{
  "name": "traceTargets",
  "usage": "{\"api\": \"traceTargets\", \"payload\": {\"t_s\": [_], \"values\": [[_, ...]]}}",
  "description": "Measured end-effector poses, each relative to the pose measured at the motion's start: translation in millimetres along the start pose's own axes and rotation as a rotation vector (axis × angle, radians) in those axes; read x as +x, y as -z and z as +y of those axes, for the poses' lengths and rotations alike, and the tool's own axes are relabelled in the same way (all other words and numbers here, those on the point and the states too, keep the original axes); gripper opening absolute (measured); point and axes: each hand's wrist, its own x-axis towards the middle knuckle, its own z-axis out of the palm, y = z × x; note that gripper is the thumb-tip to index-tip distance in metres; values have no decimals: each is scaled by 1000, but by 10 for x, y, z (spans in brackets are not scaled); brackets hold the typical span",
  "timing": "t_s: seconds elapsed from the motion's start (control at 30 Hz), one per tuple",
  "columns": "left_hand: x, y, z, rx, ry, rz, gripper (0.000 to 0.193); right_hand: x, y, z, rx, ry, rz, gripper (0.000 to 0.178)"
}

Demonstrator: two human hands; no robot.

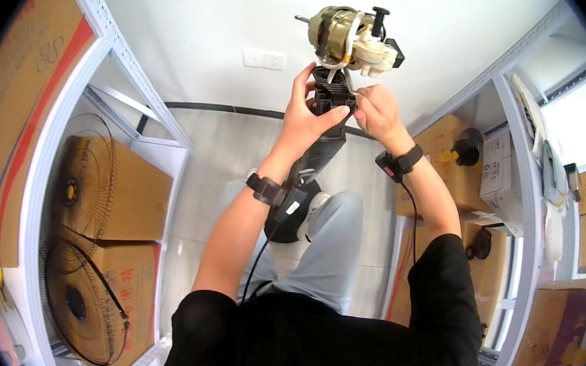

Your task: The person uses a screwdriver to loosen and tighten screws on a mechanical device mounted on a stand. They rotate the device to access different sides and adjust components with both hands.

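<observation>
While the left hand (306, 118) grips the black housing (332, 94) beneath the far, exposed fan motor (332, 36), the right hand's (379, 111) fingers close at its right side, contents indeterminable; apparently fastening work, next requiring a steady left hold.

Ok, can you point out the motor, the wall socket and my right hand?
Motor (333, 32): head view, on its gold-coloured metal housing.
Wall socket (264, 59): head view, near the middle of its white double plate.
Right hand (380, 111): head view, on the back of the hand.
</observation>
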Motion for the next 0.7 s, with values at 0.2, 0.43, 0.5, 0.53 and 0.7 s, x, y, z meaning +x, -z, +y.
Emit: {"api": "traceTargets", "payload": {"t_s": [0.2,0.43,0.5,0.53,0.7], "values": [[0,23,-31,19,-27,8,100,-52,-117,-324,743,-1133,-152,45],[-7,30,-44,61,-41,16,104,396,330,-432,1044,-1516,-372,48],[0,20,-38,31,-28,23,104,375,306,-421,1141,-1542,-357,44],[1,16,-37,16,-23,27,105,353,288,-404,1189,-1554,-349,43],[-39,-21,35,85,-43,18,102,246,288,-167,1649,-1844,-348,35]]}}
